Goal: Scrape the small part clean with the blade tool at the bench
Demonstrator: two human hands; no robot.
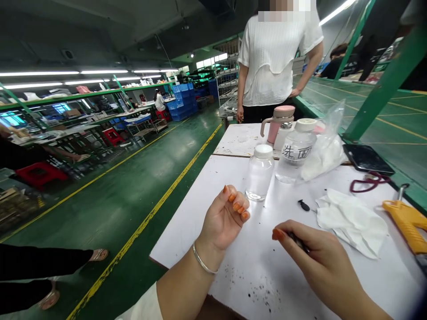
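While the right hand [316,258] pinched a small dark piece [298,241], the left hand [224,218] lay loosely curled, empty, on the white table [180,235], among black specks [263,295], a clear bottle [259,172] and a crumpled tissue [350,222]; a green factory floor [100,213] with yellow lines [142,233] ran alongside.

Bright ceiling strip lights [103,71], glare on the tabletop [213,178], warped edges.
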